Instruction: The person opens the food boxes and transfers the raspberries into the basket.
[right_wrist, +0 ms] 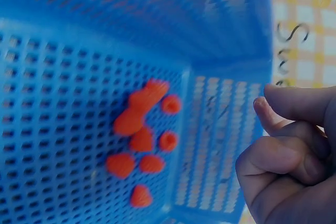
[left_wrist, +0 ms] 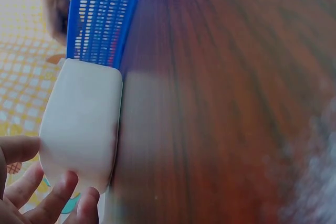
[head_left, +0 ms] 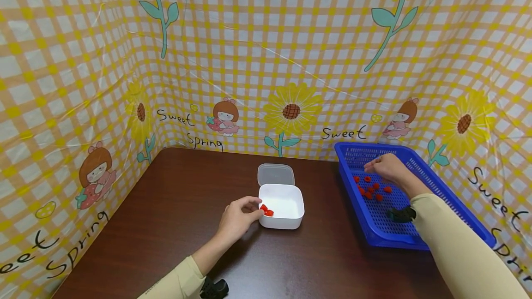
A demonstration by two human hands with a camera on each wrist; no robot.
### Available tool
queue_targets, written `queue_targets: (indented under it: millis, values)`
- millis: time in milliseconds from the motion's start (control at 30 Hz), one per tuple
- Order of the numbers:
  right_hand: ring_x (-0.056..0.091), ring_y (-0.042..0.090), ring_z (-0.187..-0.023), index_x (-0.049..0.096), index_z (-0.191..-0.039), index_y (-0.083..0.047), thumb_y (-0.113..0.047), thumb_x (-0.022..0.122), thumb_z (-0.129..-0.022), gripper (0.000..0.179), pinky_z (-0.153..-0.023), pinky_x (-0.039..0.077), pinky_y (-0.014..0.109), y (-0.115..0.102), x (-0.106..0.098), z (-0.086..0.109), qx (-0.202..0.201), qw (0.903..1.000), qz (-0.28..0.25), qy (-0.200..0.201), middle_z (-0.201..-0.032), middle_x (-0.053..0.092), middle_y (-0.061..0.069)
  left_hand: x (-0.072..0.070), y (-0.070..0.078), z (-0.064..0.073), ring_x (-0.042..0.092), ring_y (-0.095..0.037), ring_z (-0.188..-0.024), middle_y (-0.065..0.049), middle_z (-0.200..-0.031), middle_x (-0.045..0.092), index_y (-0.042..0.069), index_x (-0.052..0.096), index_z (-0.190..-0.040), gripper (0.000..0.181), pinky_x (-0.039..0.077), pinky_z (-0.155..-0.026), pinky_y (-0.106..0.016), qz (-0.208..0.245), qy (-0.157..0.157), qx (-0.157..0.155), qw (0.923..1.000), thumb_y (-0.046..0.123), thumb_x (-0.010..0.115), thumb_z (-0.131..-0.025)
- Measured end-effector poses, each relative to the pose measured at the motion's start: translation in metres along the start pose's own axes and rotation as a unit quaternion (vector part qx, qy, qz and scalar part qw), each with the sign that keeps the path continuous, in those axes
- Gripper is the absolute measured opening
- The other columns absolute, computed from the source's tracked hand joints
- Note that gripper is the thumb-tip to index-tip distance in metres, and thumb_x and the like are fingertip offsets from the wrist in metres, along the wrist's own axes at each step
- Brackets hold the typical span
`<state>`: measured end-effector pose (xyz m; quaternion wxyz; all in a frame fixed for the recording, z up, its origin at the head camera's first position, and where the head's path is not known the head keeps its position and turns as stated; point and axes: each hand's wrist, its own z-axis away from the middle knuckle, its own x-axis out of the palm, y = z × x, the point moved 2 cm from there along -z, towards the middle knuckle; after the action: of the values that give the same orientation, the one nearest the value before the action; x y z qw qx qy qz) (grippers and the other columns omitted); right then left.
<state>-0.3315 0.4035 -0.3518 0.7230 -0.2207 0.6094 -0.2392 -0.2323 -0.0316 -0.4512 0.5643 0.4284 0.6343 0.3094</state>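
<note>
My left hand (head_left: 238, 219) is at the left side of a white open box (head_left: 281, 223), fingertips touching its wall with fingers spread. In the left wrist view, the fingers (left_wrist: 62, 184) overlap the near end of the box. Red raspberries (head_left: 269, 213) lie in the box's near left corner. My right hand (head_left: 388, 168) hovers above the far part of a blue perforated basket (head_left: 365, 225). Its fingers (right_wrist: 273, 156) are curled in, with nothing visible between them. Below it, several loose raspberries (right_wrist: 140, 139) are spread over the basket floor.
A translucent lid (head_left: 276, 174) lies right behind the white box on the dark brown table (head_left: 199, 174). Checked cloth (head_left: 249, 59) with sunflowers hangs around the back and sides. The basket's raised walls stand around the raspberries at the right.
</note>
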Motion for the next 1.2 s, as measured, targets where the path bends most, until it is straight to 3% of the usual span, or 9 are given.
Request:
queue_targets:
  millis: [133, 167, 400, 500, 567, 667, 867, 967, 1200]
  values:
    - [0.031, 0.005, -0.043, 0.062, -0.13, 0.008, -0.021, 0.062, -0.098, 0.043, -0.045, 0.039, 0.028, -0.021, 0.002, 0.004, -0.008, 0.9997, -0.023, -0.009, -0.123, 0.066, 0.026, 0.0, -0.001, 0.0, 0.065, -0.01, -0.079, 0.008, -0.086, 0.071, 0.021, 0.075, -0.108, 0.025, 0.047, -0.065, -0.031, 0.0, 0.0, 0.0, 1.0, 0.025, 0.077, -0.084]
    - [0.031, 0.005, -0.042, 0.062, -0.13, 0.007, -0.021, 0.062, -0.099, 0.042, -0.044, 0.038, 0.028, -0.026, 0.002, 0.005, -0.009, 0.9995, -0.03, -0.009, -0.111, 0.071, 0.022, 0.0, -0.001, 0.0, 0.065, -0.01, -0.079, 0.008, -0.086, 0.071, 0.021, 0.075, -0.109, 0.025, 0.047, -0.065, -0.031, 0.0, 0.0, 0.0, 1.0, 0.025, 0.077, -0.084]
    - [0.03, 0.007, -0.041, 0.064, -0.13, 0.002, -0.023, 0.062, -0.099, 0.039, -0.044, 0.036, 0.028, -0.06, 0.009, 0.011, -0.022, 0.9981, -0.056, -0.015, -0.092, 0.07, 0.004, 0.0, 0.0, 0.0, 0.065, -0.011, -0.08, 0.008, -0.086, 0.071, 0.021, 0.075, -0.108, 0.025, 0.047, -0.066, -0.032, -0.001, 0.0, 0.002, 1.0, 0.025, 0.077, -0.084]
    - [0.028, 0.007, -0.042, 0.063, -0.131, 0.001, -0.025, 0.062, -0.099, 0.041, -0.044, 0.033, 0.028, -0.074, 0.014, 0.013, -0.025, 0.9975, -0.062, -0.021, -0.074, 0.062, -0.006, 0.0, 0.001, 0.0, 0.067, -0.011, -0.082, 0.008, -0.088, 0.072, 0.021, 0.076, -0.108, 0.025, 0.048, -0.068, -0.032, 0.003, 0.001, 0.001, 1.0, 0.024, 0.077, -0.084]
    - [0.026, 0.008, -0.042, 0.063, -0.132, 0.0, -0.025, 0.063, -0.099, 0.042, -0.045, 0.031, 0.027, -0.083, 0.017, 0.015, -0.025, 0.9969, -0.07, -0.027, -0.059, 0.047, -0.01, 0.0, 0.001, 0.0, 0.067, -0.011, -0.084, 0.007, -0.089, 0.072, 0.021, 0.076, -0.108, 0.024, 0.049, -0.07, -0.033, 0.004, 0.002, 0.0, 1.0, 0.024, 0.077, -0.084]
    - [0.024, 0.008, -0.043, 0.063, -0.131, 0.0, -0.025, 0.064, -0.098, 0.042, -0.045, 0.028, 0.027, -0.096, 0.024, 0.018, -0.03, 0.9957, -0.082, -0.03, -0.059, 0.039, -0.013, 0.0, 0.0, 0.0, 0.067, -0.012, -0.085, 0.007, -0.089, 0.072, 0.022, 0.076, -0.107, 0.024, 0.048, -0.07, -0.033, 0.002, 0.003, -0.002, 1.0, 0.024, 0.078, -0.084]
    - [0.022, 0.008, -0.045, 0.065, -0.127, 0.001, -0.023, 0.067, -0.096, 0.04, -0.046, 0.027, 0.026, -0.117, 0.04, 0.022, -0.042, 0.994, -0.095, -0.036, -0.061, 0.041, -0.014, 0.0, -0.001, 0.0, 0.065, -0.012, -0.085, 0.007, -0.09, 0.072, 0.022, 0.076, -0.108, 0.024, 0.047, -0.07, -0.034, 0.003, 0.0, -0.004, 1.0, 0.025, 0.079, -0.084]
    - [0.018, 0.008, -0.046, 0.066, -0.127, 0.001, -0.022, 0.066, -0.096, 0.038, -0.047, 0.025, 0.026, -0.123, 0.049, 0.022, -0.041, 0.9931, -0.099, -0.048, -0.054, 0.022, -0.012, 0.0, -0.001, 0.0, 0.066, -0.012, -0.085, 0.007, -0.09, 0.072, 0.021, 0.076, -0.108, 0.025, 0.048, -0.07, -0.033, 0.005, -0.001, -0.002, 1.0, 0.025, 0.078, -0.084]
    - [0.018, 0.009, -0.047, 0.069, -0.122, 0.0, -0.019, 0.068, -0.095, 0.034, -0.047, 0.025, 0.026, -0.134, 0.071, 0.022, -0.05, 0.9895, -0.117, -0.07, -0.055, 0.029, -0.011, 0.0, -0.001, 0.0, 0.066, -0.011, -0.082, 0.008, -0.088, 0.072, 0.02, 0.076, -0.108, 0.025, 0.048, -0.067, -0.032, 0.002, 0.001, 0.003, 1.0, 0.024, 0.077, -0.084]
